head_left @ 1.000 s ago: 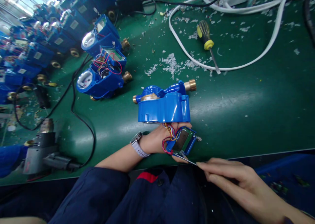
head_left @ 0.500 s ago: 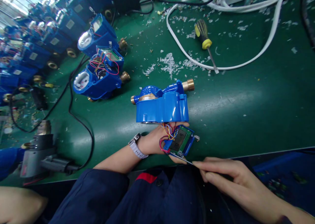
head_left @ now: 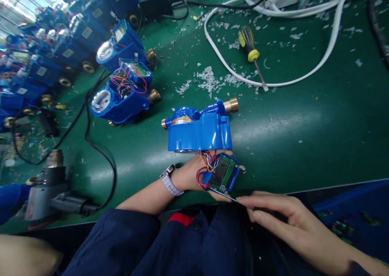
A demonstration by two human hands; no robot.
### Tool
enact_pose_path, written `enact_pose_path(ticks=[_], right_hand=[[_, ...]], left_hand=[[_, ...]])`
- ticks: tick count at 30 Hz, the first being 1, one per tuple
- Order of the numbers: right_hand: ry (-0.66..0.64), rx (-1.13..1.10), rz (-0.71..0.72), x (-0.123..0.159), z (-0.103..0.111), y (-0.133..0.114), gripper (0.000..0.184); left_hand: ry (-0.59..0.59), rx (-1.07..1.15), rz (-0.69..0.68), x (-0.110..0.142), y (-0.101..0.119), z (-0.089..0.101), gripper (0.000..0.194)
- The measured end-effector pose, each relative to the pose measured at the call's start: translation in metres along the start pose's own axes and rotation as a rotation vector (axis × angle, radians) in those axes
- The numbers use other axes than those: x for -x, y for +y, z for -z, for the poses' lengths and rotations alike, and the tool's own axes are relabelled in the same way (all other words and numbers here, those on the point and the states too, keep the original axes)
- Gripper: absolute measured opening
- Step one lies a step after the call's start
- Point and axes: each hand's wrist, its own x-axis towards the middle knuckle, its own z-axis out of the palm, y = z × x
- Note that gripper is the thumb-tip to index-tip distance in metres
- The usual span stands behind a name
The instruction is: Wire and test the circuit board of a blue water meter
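A small circuit board with a lit-up digit display rests in my left hand, whose fingers are mostly hidden beneath it. Coloured wires run from the board to the blue water meter, which lies on its side just beyond that hand, brass threaded ends showing. My right hand pinches a thin metal tool, perhaps tweezers. Its tip reaches the lower edge of the board, by a small metal part; whether it touches is hard to make out.
Wired blue meters stand to the left, with many more behind. A screwdriver lies beside a white cable among plastic scraps. At left are a heat gun and black cord. Another person's arm shows bottom left.
The digits on the board's display read differently now. My hands, the meter and the metal tool have stayed almost in place; the view has shifted slightly.
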Motion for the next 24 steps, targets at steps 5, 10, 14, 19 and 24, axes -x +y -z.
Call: enact_pose_path(ticks=[5,10,14,19,24], right_hand=[[-0.020,-0.022,-0.018,0.005,0.008,0.001,0.031],[-0.017,0.032,-0.018,0.006,0.012,0.000,0.030],[-0.122,-0.043,-0.130,0.003,0.015,0.003,0.035],[-0.436,-0.479,-0.433,-0.004,0.017,0.007,0.060],[-0.243,-0.140,-0.205,0.004,0.016,0.002,0.039]], left_hand=[[0.018,-0.059,-0.067,0.000,-0.002,-0.003,0.105],[-0.064,-0.025,-0.133,-0.004,0.005,0.003,0.117],[-0.066,0.036,-0.202,-0.007,0.009,0.007,0.099],[-0.039,0.020,-0.239,-0.006,0.011,0.004,0.080],[-0.004,-0.097,-0.202,-0.006,0.017,0.004,0.072]])
